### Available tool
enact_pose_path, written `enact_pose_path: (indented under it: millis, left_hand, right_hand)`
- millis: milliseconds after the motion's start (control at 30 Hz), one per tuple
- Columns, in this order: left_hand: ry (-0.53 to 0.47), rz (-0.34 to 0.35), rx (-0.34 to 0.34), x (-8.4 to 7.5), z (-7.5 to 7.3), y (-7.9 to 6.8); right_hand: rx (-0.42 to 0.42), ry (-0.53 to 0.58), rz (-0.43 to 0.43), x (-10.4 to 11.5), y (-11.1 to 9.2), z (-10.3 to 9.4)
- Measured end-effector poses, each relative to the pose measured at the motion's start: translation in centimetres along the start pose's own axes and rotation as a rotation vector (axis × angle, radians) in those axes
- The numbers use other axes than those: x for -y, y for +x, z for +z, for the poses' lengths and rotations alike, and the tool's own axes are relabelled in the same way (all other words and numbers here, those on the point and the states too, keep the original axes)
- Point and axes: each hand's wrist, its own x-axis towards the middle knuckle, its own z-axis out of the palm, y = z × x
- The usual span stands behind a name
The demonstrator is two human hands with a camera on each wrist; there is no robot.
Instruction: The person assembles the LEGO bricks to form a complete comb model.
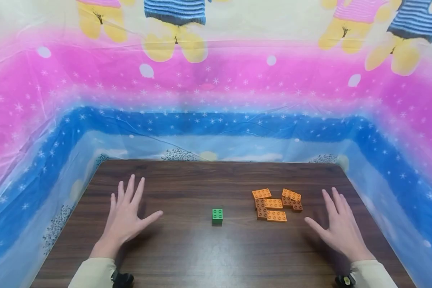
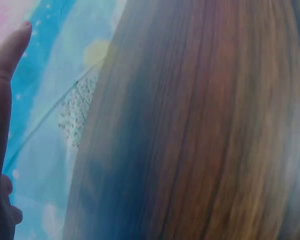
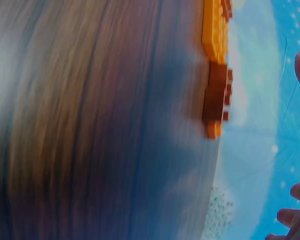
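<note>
Left hand and right hand are spread, gripping nothing. On the table between them sit a green brick and orange bricks, likely light, stiff, best pinched by opposite sides. Only the head view catches the green brick; the right wrist view shows orange side-on.
</note>
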Motion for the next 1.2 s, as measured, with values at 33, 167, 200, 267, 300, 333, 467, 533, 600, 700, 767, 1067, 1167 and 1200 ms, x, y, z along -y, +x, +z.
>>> enact_pose_path:
  millis: [33, 167, 200, 267, 300, 333, 467, 533, 600, 700, 767, 1067, 1167, 1200]
  left_hand:
    - [-0.016, 0.004, 0.005, -0.3, 0.1, 0.1]
    - [-0.096, 0.015, 0.035, -1.4, 0.6, 0.3]
    - [-0.117, 0.018, 0.044, -1.7, 0.8, 0.3]
    - [-0.166, 0.018, 0.067, -2.4, 1.1, 0.4]
    - [-0.190, 0.016, 0.076, -2.8, 1.2, 0.4]
    - [-0.219, 0.012, 0.084, -3.1, 1.3, 0.4]
    - [-0.325, 0.019, 0.120, -4.5, 2.0, 0.3]
    - [-0.376, 0.027, 0.135, -5.3, 2.5, 0.4]
    - [-0.415, 0.033, 0.150, -6.0, 2.9, 0.4]
    - [-0.465, 0.046, 0.166, -7.0, 3.4, 0.5]
    - [-0.493, 0.048, 0.177, -7.7, 3.8, 0.6]
    - [-0.610, 0.054, 0.292, -10.2, 6.0, 1.3]
    - [-0.623, 0.069, 0.314, -10.7, 6.7, 1.4]
    - [-0.624, 0.073, 0.320, -10.9, 6.9, 1.4]
  right_hand:
    - [-0.002, 0.006, -0.010, 0.4, 0.1, 0.1]
    - [-0.002, 0.031, -0.044, 2.0, 0.6, 0.6]
    - [-0.002, 0.038, -0.053, 2.4, 0.7, 0.8]
    - [-0.001, 0.049, -0.070, 3.0, 0.9, 1.1]
    - [0.000, 0.054, -0.075, 3.3, 0.9, 1.3]
    - [0.002, 0.058, -0.082, 3.5, 1.0, 1.5]
    - [0.023, 0.072, -0.099, 4.6, 1.4, 2.2]
    - [0.038, 0.078, -0.112, 5.1, 1.7, 2.4]
    - [0.048, 0.083, -0.124, 5.6, 2.0, 2.6]
    - [0.057, 0.086, -0.138, 6.2, 2.2, 2.8]
    - [0.060, 0.091, -0.145, 6.6, 2.3, 3.0]
    - [0.148, 0.109, -0.154, 8.1, 2.7, 3.9]
    - [0.167, 0.128, -0.149, 8.8, 2.8, 4.1]
    - [0.172, 0.134, -0.149, 9.0, 2.8, 4.2]
